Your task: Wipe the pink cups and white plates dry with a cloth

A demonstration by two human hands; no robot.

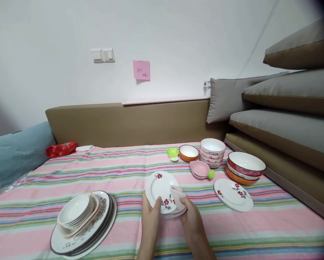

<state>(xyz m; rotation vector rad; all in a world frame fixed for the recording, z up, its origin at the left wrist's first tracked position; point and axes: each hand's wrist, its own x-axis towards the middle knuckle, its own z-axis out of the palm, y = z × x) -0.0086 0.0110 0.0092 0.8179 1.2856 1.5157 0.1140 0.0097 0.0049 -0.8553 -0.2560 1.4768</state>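
Observation:
A white plate (159, 189) with red flowers is tilted up above the striped cloth, in the middle of the head view. My left hand (150, 206) grips its lower left edge, thumb on the face and fingers behind. My right hand (188, 211) is closed on a pale cloth (179, 198), which is folded over the plate's right rim. To the right of my hands, matching flowered plates (231, 196) lie stacked on the bed cover. Pink leaf-shaped dishes (200, 169) with a green tip sit just beyond the held plate.
At the left, small white bowls (74, 208) rest on a pile of larger plates (107, 213). Stacked bowls (212, 153), larger bowls (246, 166), an orange bowl (188, 153) and a green dish (173, 154) stand at the back right. Piled cushions (284, 130) border the right side.

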